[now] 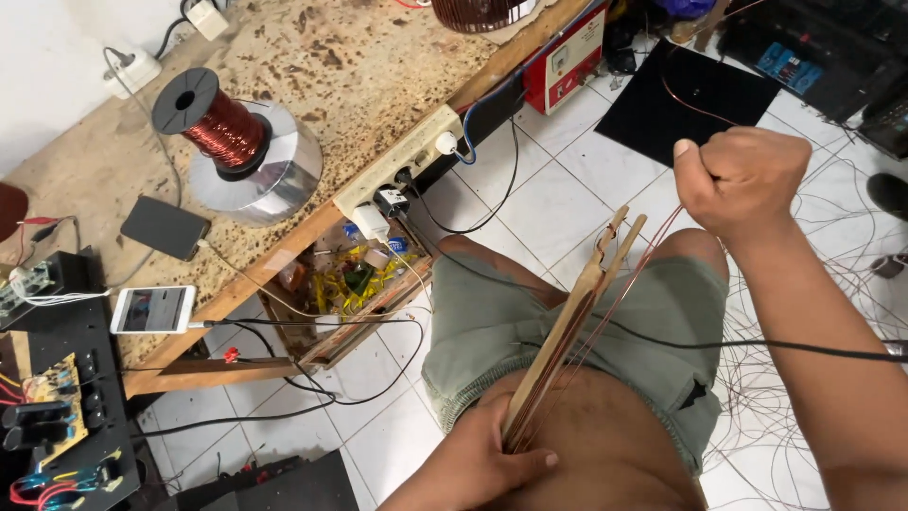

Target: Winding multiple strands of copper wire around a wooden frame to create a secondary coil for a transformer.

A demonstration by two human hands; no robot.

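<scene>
- My left hand (492,454) grips the near end of the wooden stick (567,331), fingers wrapped, bracing it against my belly.
- My right hand (742,180), fisted, pinches copper wire (634,270) taut off the forked far end.
- The wire spool (218,128) stands on the bench (359,66), far left.

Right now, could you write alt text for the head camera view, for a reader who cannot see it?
A seated person's left hand grips a forked wooden stick wound with thin copper wire, while the right hand pulls strands taut above grey shorts. A spool of copper wire stands on a stained wooden workbench.
</scene>
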